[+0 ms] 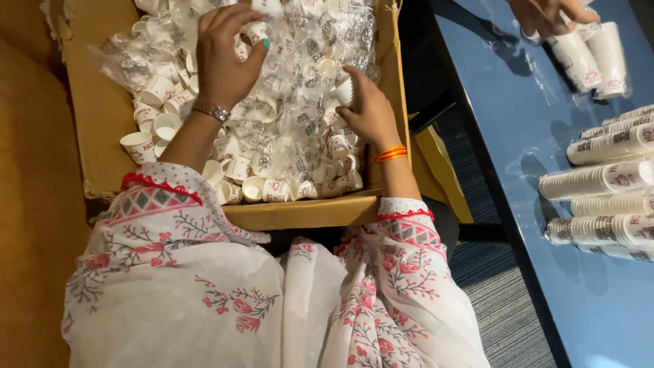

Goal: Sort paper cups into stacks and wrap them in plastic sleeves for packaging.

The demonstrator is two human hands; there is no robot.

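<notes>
a cardboard box fills the upper left and middle of the frame, its long axis running up and down the picture. it holds a heap of small white paper cups with red print, lying every way: some mouth up along the left and lower edges, some on their sides. crumpled clear plastic wrap lies over the middle and right of the heap.

the left hand, upper middle-left, is curled over the heap, fingers bent and closed on wrap and cups near the top edge; just what it grips is hidden. a metal bracelet sits on that wrist.

the right hand, centre frame, pinches a single cup between thumb and fingers; the cup lies tilted, which way its mouth faces i cannot tell. orange bangles ring the wrist.

to the right, a blue table carries sleeves of stacked cups lying flat, long axes running left to right. at the upper right another person's hand touches two upright wrapped stacks.
</notes>
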